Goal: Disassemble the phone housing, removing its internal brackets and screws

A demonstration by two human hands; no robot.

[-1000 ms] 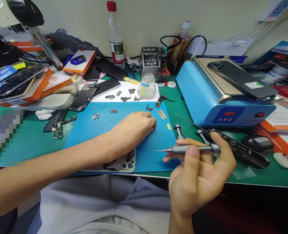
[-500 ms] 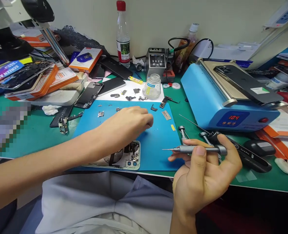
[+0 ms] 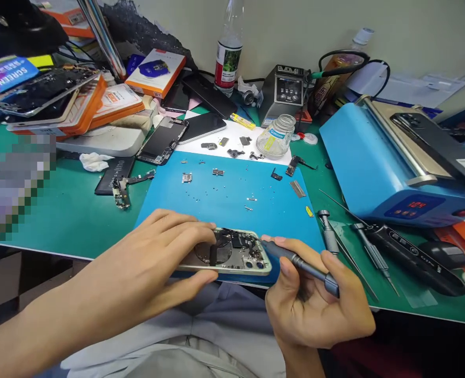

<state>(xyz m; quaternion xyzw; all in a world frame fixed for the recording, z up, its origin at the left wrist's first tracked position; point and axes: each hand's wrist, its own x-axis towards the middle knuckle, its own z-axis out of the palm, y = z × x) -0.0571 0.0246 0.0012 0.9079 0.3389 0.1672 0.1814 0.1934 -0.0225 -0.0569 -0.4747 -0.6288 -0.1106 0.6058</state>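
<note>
Your left hand (image 3: pixel 163 254) grips the open phone (image 3: pixel 236 257) at the mat's (image 3: pixel 287 218) near edge; right hand (image 3: pixel 319 307) holds the screwdriver (image 3: pixel 313 271). Parts (image 3: pixel 218 171), apparently removed, lie farther back; circuitry (image 3: pixel 240 241) remains inside.

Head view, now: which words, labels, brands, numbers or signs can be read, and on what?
"104": blue machine, on its display.
"SCREEN": box at far left; the rest is unclear.
Too small or blurred: jar, clear bottle, brown bottle, black tool, flat black piece.
</note>
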